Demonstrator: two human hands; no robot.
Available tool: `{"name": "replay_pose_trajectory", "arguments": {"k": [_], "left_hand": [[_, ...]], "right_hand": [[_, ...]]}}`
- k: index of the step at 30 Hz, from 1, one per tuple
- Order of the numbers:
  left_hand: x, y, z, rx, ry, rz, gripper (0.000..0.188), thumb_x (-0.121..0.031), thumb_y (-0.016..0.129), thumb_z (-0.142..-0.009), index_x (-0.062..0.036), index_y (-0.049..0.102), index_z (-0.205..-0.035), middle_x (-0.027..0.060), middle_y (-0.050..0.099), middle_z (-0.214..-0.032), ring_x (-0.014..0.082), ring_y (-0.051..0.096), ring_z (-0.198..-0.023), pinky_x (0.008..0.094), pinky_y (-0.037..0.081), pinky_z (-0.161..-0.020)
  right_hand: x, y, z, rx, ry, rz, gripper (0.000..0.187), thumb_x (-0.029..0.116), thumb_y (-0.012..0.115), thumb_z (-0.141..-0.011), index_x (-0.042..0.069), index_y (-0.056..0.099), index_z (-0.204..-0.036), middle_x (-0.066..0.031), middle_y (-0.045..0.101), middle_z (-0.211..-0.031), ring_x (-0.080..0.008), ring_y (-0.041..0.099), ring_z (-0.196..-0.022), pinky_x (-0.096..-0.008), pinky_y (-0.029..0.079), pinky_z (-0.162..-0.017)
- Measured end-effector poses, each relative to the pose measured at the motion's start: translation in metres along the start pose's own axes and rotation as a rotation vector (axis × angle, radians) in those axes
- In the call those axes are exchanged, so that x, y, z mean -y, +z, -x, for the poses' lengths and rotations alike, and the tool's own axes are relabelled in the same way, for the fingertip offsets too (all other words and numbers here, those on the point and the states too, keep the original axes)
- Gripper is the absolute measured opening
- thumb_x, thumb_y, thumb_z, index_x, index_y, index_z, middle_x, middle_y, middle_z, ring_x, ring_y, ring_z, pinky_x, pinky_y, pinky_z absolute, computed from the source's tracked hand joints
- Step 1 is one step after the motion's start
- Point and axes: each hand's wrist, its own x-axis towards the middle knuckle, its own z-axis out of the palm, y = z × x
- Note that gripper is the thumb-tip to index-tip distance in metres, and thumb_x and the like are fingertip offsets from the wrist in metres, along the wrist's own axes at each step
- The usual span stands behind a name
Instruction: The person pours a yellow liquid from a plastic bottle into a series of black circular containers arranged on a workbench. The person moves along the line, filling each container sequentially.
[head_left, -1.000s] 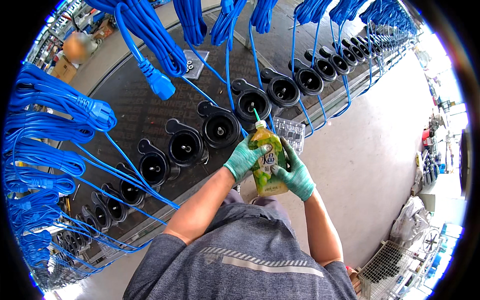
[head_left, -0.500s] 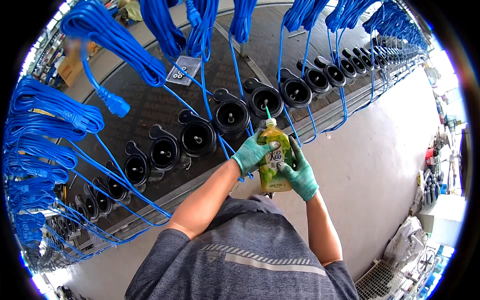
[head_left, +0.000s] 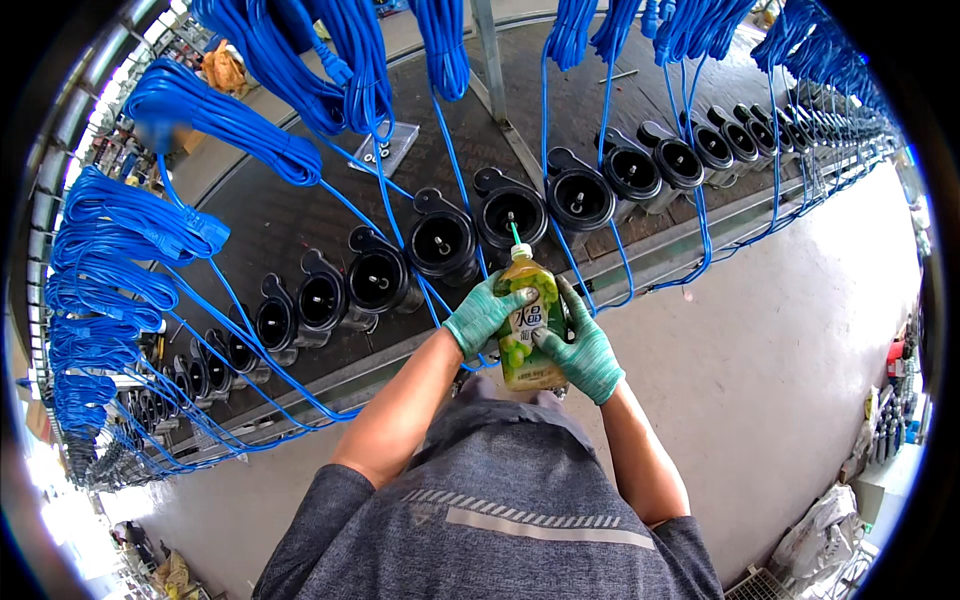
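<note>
bottle of yellow-green plastic (head_left: 531,318), clamped between green-gloved left hand (head_left: 487,314) and matching right hand (head_left: 586,352), lies nearside of a round black plastic cup (head_left: 497,225), long axis and thin green nozzle (head_left: 516,234) aimed into it; left hand nearer.

Your gloved hands: two, left hand (head_left: 488,312), right hand (head_left: 590,362). You have one bottle (head_left: 518,352), one green nozzle (head_left: 515,233). Black cups (head_left: 425,252): over dozen, far ones too small to count. Blue cable bundles (head_left: 225,122): over eight, overlapping.
</note>
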Motion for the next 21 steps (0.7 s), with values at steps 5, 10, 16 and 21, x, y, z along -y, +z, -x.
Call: {"name": "replay_pose_trajectory", "arguments": {"k": [5, 10, 16, 21], "left_hand": [[0.001, 0.028, -0.017, -0.031, 0.061, -0.047, 0.058, -0.015, 0.079, -0.095, -0.0089, 0.053, -0.147, 0.0053, 0.069, -0.131, 0.0177, 0.068, -0.117, 0.0359, 0.059, -0.1], [0.01, 0.063, -0.047, -0.004, 0.079, -0.137, 0.058, -0.022, 0.08, -0.095, -0.0078, 0.055, -0.146, 0.0053, 0.069, -0.132, 0.0171, 0.068, -0.118, 0.0345, 0.058, -0.099], [0.021, 0.082, -0.074, 0.008, 0.008, -0.069, 0.053, -0.023, 0.076, -0.098, -0.0066, 0.056, -0.144, 0.007, 0.071, -0.128, 0.0176, 0.071, -0.111, 0.0343, 0.06, -0.095], [0.019, 0.084, -0.082, 0.007, -0.006, 0.027, 0.047, -0.021, 0.072, -0.101, -0.0068, 0.057, -0.143, 0.0077, 0.071, -0.127, 0.0189, 0.072, -0.11, 0.0354, 0.061, -0.095]], "right_hand": [[-0.001, -0.033, 0.004, 0.009, -0.096, 0.008, 0.095, 0.002, 0.071, -0.089, 0.016, 0.024, -0.169, -0.0152, 0.06, -0.146, -0.0195, 0.06, -0.129, -0.0346, 0.051, -0.108], [-0.008, -0.082, 0.002, -0.045, -0.178, 0.064, 0.091, 0.006, 0.074, -0.089, 0.016, 0.028, -0.168, -0.0188, 0.064, -0.144, -0.0208, 0.064, -0.125, -0.0358, 0.053, -0.106], [-0.004, -0.113, -0.003, -0.065, -0.119, 0.061, 0.09, 0.008, 0.074, -0.09, 0.016, 0.029, -0.168, -0.0168, 0.069, -0.137, -0.0188, 0.067, -0.119, -0.0335, 0.054, -0.103], [0.021, -0.12, -0.01, -0.03, -0.058, 0.144, 0.091, 0.01, 0.072, -0.088, 0.015, 0.029, -0.168, -0.0166, 0.071, -0.131, -0.0185, 0.068, -0.114, -0.0332, 0.055, -0.1]]}}
